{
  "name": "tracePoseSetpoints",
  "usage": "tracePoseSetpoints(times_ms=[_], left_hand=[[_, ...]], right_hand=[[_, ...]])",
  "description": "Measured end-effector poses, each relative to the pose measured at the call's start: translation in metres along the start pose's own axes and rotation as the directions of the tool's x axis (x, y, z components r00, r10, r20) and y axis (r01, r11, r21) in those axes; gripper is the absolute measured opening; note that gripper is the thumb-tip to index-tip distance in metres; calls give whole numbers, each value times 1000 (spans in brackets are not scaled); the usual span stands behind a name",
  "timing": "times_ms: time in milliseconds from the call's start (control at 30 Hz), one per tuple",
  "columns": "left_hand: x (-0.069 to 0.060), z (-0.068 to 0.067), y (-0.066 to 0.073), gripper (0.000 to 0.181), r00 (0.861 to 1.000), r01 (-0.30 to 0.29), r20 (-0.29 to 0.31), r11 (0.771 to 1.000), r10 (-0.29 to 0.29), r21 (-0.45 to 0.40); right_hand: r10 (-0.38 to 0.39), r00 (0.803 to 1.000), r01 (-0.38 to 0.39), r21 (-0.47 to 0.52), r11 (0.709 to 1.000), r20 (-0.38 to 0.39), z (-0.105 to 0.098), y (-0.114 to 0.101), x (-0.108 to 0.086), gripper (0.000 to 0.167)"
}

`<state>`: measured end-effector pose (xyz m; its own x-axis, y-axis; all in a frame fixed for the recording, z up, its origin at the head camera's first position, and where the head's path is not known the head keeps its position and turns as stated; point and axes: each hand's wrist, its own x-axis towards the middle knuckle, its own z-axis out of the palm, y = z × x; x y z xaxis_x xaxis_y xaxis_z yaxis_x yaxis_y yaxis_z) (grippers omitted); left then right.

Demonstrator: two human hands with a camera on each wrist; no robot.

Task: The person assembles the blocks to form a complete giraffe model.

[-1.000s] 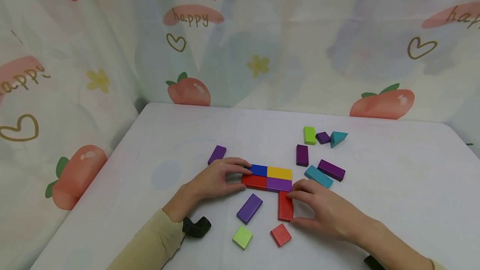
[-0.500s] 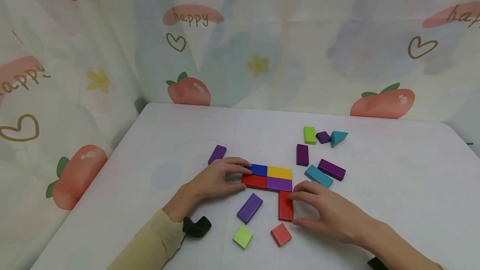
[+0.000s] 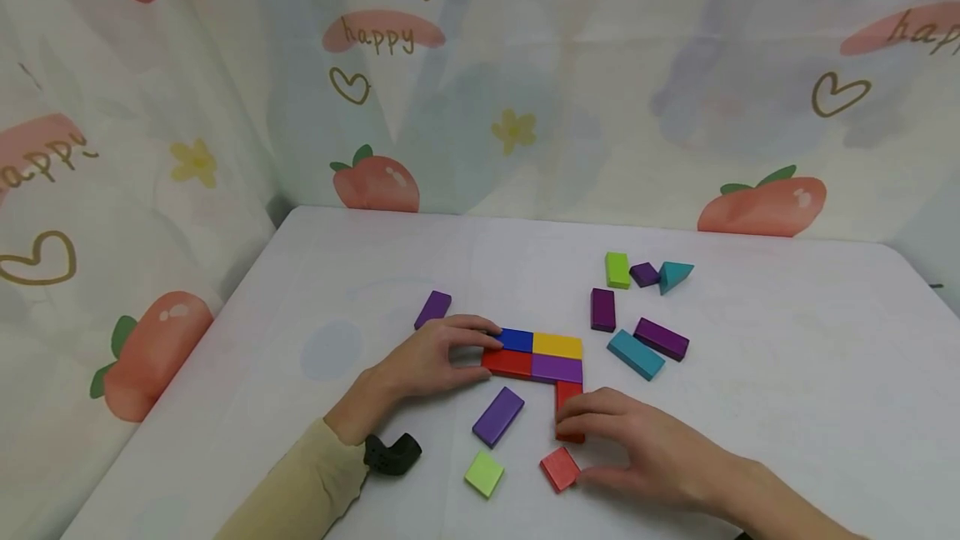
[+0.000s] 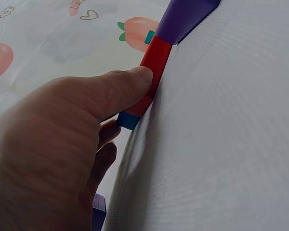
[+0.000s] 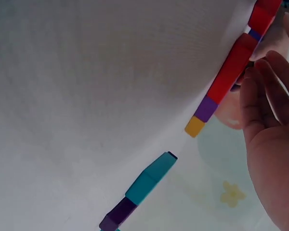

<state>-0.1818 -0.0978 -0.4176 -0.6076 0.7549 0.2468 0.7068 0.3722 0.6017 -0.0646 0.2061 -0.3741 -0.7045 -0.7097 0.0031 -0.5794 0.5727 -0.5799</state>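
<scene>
Presently, coral square block (image 3: 559, 470) nearest, by the thumb of the right hand (image 3: 652, 444), which is loosely spread, gripping nothing, fingertips over near red block (image 3: 569, 389). Farther left, left hand (image 3: 431, 358) pinches far red block (image 3: 512, 364) and blue block (image 3: 517, 340), adjoining purple block (image 3: 557, 368) and yellow block (image 3: 557, 346) at right.

Legible marking: the word "happy" (image 3: 378, 36), in brown script on a pink patch (image 3: 431, 30) of the rear backdrop (image 3: 600, 48). On the left backdrop (image 3: 142, 232), a second inscription (image 3: 48, 158) reads "appy", its start cut by the frame edge. At the rear backdrop's far right, a third inscription (image 3: 924, 27) reads "hap", cropped. Left wrist view: backdrop lettering (image 4: 76, 5) cropped, not fully legible.
</scene>
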Motion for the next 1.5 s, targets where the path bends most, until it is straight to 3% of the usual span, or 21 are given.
tracePoseSetpoints(times_ms=[200,400,633,800,933,1133,1300,1500], left_hand=[[0,0,0,35,1000,3,2,1000,-3,-4],[0,0,-1,35,1000,12,3,1000,-12,5],[-1,0,-1,35,1000,4,-2,1000,-4,21],[-2,0,1,36,1000,-6,-14,1000,6,11],[-4,-3,4,36,1000,-8,-15,1000,8,7],[-7,-8,10,39,1000,-29,-8,1000,29,8],[-14,-11,19,40,998,-45,43,999,45,9],[-21,-16,34,43,980,-49,190,999,52,-18]], right_hand=[[1,999,-2,26,1000,37,3,0,3,41],[-66,997,66,-9,998,-30,2,1,5,34],[38,992,-48,-87,995,-121,-6,6,13,37],[60,981,-89,-155,984,-186,-12,13,20,44],[77,980,-111,-181,977,-184,-14,15,24,50],[86,989,-114,-249,962,-123,-12,19,30,52],[90,992,-111,-278,954,-87,-11,19,31,50],[94,993,-111,-288,951,-73,-14,17,32,50]])
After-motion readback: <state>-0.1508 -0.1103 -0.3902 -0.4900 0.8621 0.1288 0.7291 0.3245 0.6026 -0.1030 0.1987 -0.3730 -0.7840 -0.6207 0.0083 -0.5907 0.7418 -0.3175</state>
